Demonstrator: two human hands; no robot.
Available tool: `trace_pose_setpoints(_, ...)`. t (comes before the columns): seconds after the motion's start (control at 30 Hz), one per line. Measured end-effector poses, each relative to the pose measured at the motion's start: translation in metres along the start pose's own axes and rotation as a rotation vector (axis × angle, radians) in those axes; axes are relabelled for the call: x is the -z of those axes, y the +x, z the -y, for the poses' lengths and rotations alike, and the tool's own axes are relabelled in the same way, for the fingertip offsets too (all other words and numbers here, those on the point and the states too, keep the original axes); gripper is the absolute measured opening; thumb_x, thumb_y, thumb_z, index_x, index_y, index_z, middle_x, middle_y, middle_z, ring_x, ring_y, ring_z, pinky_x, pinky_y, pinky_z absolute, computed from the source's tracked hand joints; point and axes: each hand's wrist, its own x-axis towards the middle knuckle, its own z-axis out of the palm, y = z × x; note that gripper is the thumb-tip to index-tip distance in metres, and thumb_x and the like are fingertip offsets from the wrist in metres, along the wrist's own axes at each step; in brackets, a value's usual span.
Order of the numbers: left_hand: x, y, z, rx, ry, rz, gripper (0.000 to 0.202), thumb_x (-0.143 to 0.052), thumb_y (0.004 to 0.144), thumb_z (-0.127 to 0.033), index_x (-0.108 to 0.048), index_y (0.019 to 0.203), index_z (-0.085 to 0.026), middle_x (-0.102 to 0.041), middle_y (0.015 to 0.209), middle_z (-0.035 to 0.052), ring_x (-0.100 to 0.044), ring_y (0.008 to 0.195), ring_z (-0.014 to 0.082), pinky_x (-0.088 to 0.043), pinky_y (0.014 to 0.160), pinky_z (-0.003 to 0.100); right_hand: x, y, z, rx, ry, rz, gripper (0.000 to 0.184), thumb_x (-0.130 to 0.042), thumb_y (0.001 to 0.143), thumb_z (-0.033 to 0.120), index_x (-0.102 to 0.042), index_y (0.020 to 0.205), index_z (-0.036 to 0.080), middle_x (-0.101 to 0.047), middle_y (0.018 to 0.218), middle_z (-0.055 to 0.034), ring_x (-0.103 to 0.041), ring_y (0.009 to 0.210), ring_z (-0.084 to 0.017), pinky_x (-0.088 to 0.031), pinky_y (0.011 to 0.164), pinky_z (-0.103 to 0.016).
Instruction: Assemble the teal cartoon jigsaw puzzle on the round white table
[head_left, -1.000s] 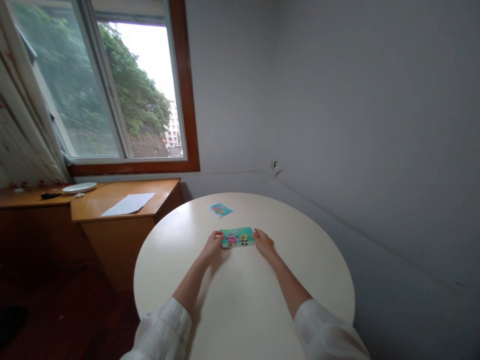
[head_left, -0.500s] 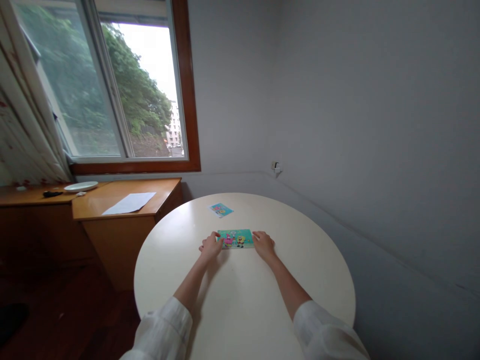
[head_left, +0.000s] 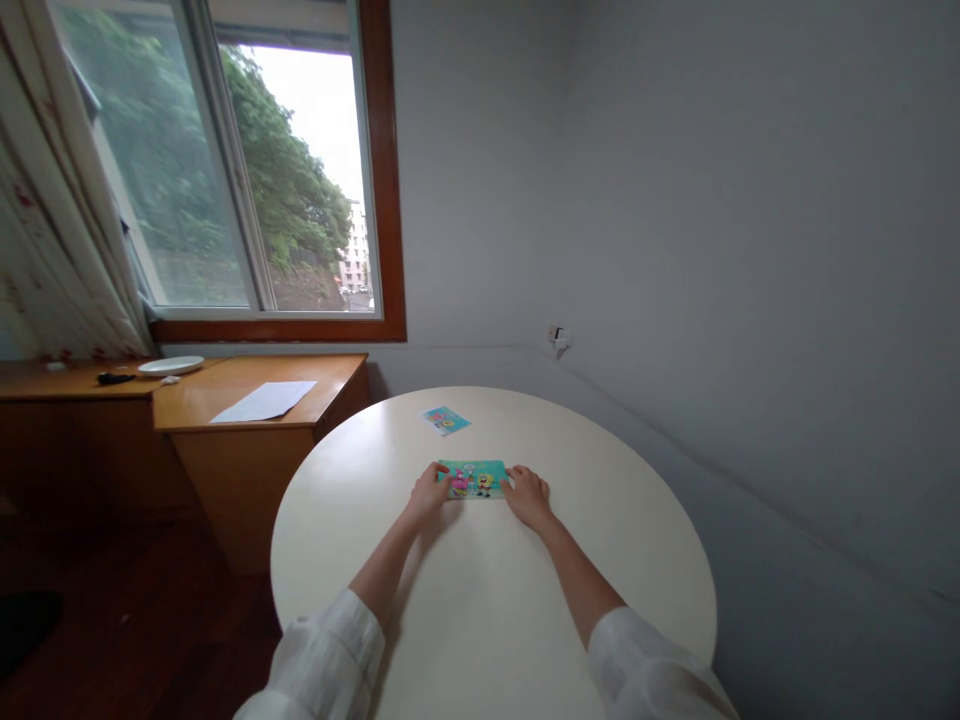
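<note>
A rectangular teal cartoon picture (head_left: pixel 478 481), with pink and yellow figures, lies on the round white table (head_left: pixel 480 610) before me. I cannot tell whether it is one piece or made of several. My left hand (head_left: pixel 430 487) holds its left edge, the thumb over the front side and the fingers curled round the far corner. At the right edge my right hand (head_left: pixel 528 492) grips it in the same way, fingers bent and thumb on the picture. Beyond it, a smaller cartoon card (head_left: pixel 447 420) rests at a slant, touched by neither hand.
To the left stands a wooden desk (head_left: pixel 337 385) bearing a sheet of white paper (head_left: pixel 266 401), a white plate (head_left: pixel 172 366) and a small dark object (head_left: pixel 115 378). A socket with a white plug (head_left: pixel 559 341) is on the wall behind the table.
My left hand has moved slightly inward, and both thumbs now lie further over the picture's edges. The whole view has shifted a little; the smaller card stays where it was.
</note>
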Motion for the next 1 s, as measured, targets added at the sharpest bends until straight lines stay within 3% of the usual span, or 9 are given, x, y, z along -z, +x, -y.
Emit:
trace_pose_setpoints(0.13,-0.002,0.001,-0.002,0.065,-0.235,0.027,0.007,-0.053,0.082,-0.021,-0.053,0.085,-0.015,-0.061,0.077,0.0033,-0.06,0.067,0.0141,-0.047,0.061,0.026,0.0,0.0,-0.001,0.005,-0.01,0.007,0.04,-0.038,0.087,0.032,-0.052,0.123,0.021,-0.045,0.133,-0.0081,-0.037,0.124,-0.021,-0.022,0.102,-0.037)
trace_pose_setpoints(0.27,0.002,0.0,-0.006,0.104,-0.38,0.016,0.016,-0.051,0.087,-0.027,-0.055,0.089,-0.012,-0.058,0.078,0.001,-0.056,0.064,0.01,-0.048,0.06,0.025,0.002,-0.001,-0.001,0.015,-0.016,0.011,0.04,-0.038,0.087,0.033,-0.052,0.122,0.022,-0.046,0.133,-0.0076,-0.038,0.123,-0.021,-0.023,0.102,-0.036)
trace_pose_setpoints(0.6,0.008,-0.002,-0.01,0.255,-0.674,0.008,0.017,-0.048,0.084,-0.023,-0.045,0.1,-0.019,-0.056,0.07,0.0014,-0.057,0.058,0.0125,-0.044,0.056,0.023,0.0,0.0,-0.002,0.034,-0.013,0.008,0.039,-0.039,0.086,0.033,-0.054,0.121,0.023,-0.047,0.132,-0.0071,-0.039,0.122,-0.021,-0.023,0.1,-0.036)
trace_pose_setpoints(0.77,0.01,-0.003,-0.013,0.358,-0.791,0.045,0.015,-0.041,0.088,-0.023,-0.044,0.1,-0.015,-0.058,0.074,0.0053,-0.057,0.058,0.0127,-0.047,0.058,0.024,0.001,-0.002,-0.002,0.049,-0.014,0.013,0.038,-0.04,0.086,0.033,-0.054,0.12,0.022,-0.047,0.131,-0.0074,-0.04,0.121,-0.021,-0.023,0.1,-0.037)
trace_pose_setpoints(1.0,0.014,0.0,-0.01,0.45,-0.89,0.082,0.018,-0.038,0.09,-0.028,-0.043,0.1,-0.014,-0.054,0.072,0.0029,-0.055,0.056,0.0105,-0.047,0.054,0.021,0.001,-0.003,-0.002,0.064,-0.016,0.018,0.038,-0.04,0.086,0.033,-0.055,0.12,0.023,-0.047,0.131,-0.0071,-0.04,0.121,-0.021,-0.023,0.1,-0.038)
